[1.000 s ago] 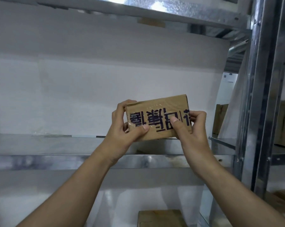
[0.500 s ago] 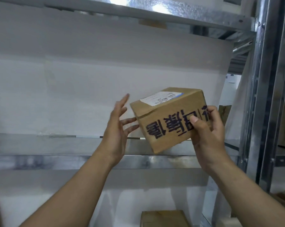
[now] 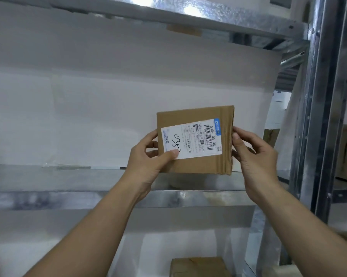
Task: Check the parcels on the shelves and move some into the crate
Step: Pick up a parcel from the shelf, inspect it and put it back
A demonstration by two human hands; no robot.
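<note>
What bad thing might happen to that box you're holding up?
It might slip: the left hand and right hand grip the box only by its side edges, near the shelf, so it could drop onto the metal or the other box below. Also, the left thumb covers a corner of the label, so the handwritten number might be misread.

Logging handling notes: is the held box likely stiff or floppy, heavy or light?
Likely stiff: the box shows straight edges between the left hand and right hand. Probably light: mostly fingertips carry it. Flat faces, so unlikely to roll.
</note>
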